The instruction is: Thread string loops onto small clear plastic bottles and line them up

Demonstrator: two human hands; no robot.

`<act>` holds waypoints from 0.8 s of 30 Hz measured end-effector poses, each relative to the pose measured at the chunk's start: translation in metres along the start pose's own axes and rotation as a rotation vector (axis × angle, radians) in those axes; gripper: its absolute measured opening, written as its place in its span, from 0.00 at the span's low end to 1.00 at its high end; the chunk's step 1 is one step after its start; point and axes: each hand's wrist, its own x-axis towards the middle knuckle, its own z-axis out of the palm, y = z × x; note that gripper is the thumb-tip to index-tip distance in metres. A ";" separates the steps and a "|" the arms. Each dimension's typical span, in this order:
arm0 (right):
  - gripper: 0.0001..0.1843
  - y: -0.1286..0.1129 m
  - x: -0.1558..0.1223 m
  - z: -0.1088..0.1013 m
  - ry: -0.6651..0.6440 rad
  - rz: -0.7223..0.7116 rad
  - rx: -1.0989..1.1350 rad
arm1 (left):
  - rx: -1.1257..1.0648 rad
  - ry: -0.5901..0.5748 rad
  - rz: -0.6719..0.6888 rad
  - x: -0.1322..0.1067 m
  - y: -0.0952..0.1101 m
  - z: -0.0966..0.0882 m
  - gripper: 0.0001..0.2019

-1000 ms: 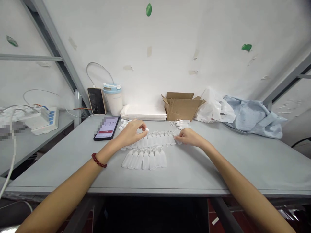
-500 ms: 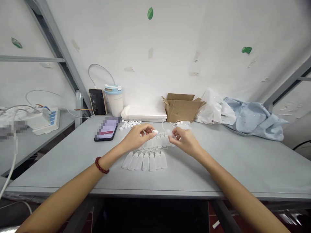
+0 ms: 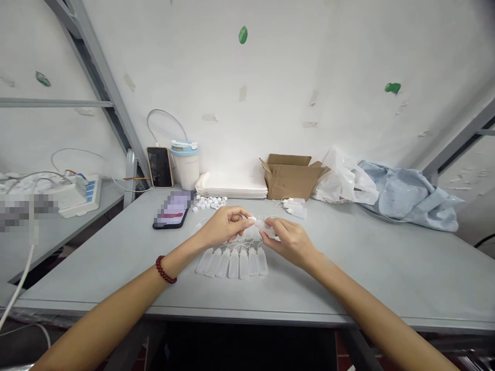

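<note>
Pinched between the thumb and fingers of my left hand (image 3: 224, 226) is a small white cap (image 3: 252, 219). My right hand (image 3: 291, 241) grips a small translucent plastic bottle (image 3: 263, 225), its neck end turned left against the cap. Whether the cap is seated on the neck, I cannot tell. Below the hands, a front row of several translucent bottles (image 3: 233, 265) lies flat on the table, with thin white cords at their necks. Another row behind it is partly hidden by my fingers. Loose white caps (image 3: 209, 203) lie in a cluster beyond my left hand.
A phone (image 3: 172, 210) lies left of the caps. Behind stand another phone (image 3: 160, 167), a lidded cup (image 3: 186, 167), a white stack (image 3: 232, 186) and an open cardboard box (image 3: 290, 178). More bottles (image 3: 296, 209) lie before the box. A plastic bag (image 3: 342, 178) and blue cloth (image 3: 410, 196) sit right.
My hands have come together, bringing the bottle's neck to the cap. The right hand has moved left with the bottle. The whole view has shifted slightly.
</note>
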 end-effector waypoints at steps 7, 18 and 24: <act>0.06 -0.001 0.002 0.000 -0.034 0.031 0.082 | 0.009 0.009 0.019 -0.001 0.003 -0.001 0.16; 0.10 -0.001 0.003 -0.004 -0.059 0.075 0.217 | 0.099 0.075 0.118 -0.004 0.006 -0.001 0.12; 0.14 -0.005 0.004 -0.002 -0.103 -0.025 0.081 | 0.032 0.033 0.025 -0.004 0.008 -0.001 0.14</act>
